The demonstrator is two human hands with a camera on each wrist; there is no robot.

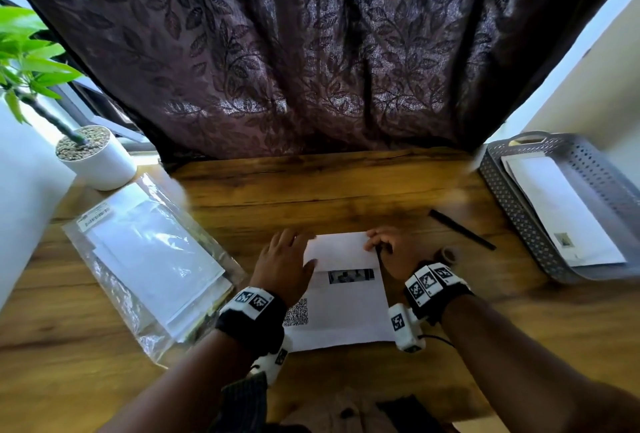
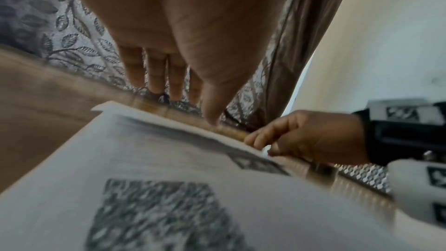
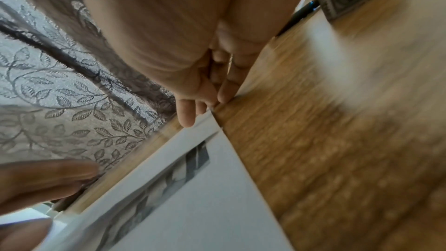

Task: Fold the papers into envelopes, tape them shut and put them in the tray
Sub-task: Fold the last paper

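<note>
White printed paper sheet (image 1: 343, 308) lies under both hands, its far flap just folded over. Flat-fingered left hand (image 1: 285, 261) presses it; right hand (image 1: 391, 249) pinches the crease corner. Beyond the right hand, finished envelopes (image 1: 561, 211) fill the grey perforated tray (image 1: 512, 197); remaining folds, taping and traying are left.

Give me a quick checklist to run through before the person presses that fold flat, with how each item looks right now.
1. Top flap folded over the paper: ok.
2. Left hand flat on the flap's left end: ok.
3. Right hand pinching the flap's right corner: ok.
4. Flap edges lined up with the sheet's sides: cannot tell, blurred.
5. Tape roll near the right wrist: ok.
6. Tray has room, one envelope inside: ok.
</note>
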